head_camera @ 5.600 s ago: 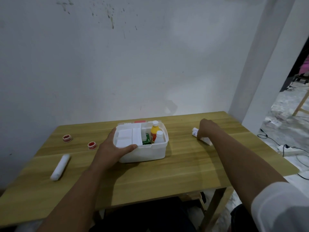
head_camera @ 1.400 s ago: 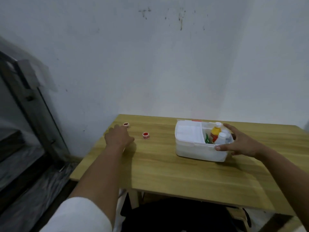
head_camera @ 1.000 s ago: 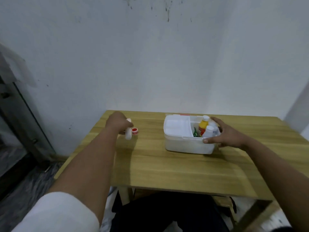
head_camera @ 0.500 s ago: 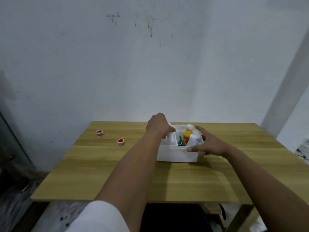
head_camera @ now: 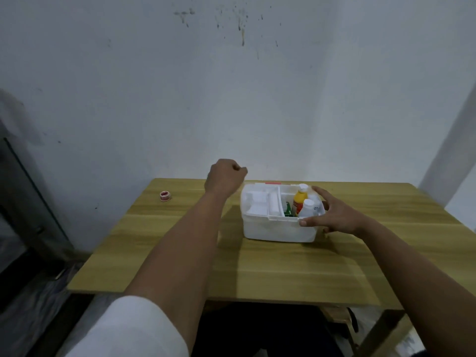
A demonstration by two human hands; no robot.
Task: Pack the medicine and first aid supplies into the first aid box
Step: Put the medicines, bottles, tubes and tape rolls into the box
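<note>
The white first aid box (head_camera: 279, 229) stands open on the wooden table (head_camera: 283, 269). Its right compartment holds a yellow bottle (head_camera: 300, 200), a white bottle (head_camera: 308, 207) and a green item (head_camera: 288, 210). White rolls and packets (head_camera: 258, 203) fill the left compartment. My right hand (head_camera: 334, 215) grips the box's right end, thumb on the front rim. My left hand (head_camera: 224, 179) hovers just left of the box's back corner, fingers curled shut with nothing visible in them. One red tape roll (head_camera: 165, 196) lies far left on the table.
A white wall rises right behind the table. A dark metal frame (head_camera: 28, 202) stands on the floor to the left. A white pillar (head_camera: 448, 155) is at the right. My left forearm hides part of the table left of the box.
My left hand has drawn back from above the box to its left side, and the white roll it carried is out of it. My right hand stays on the box.
</note>
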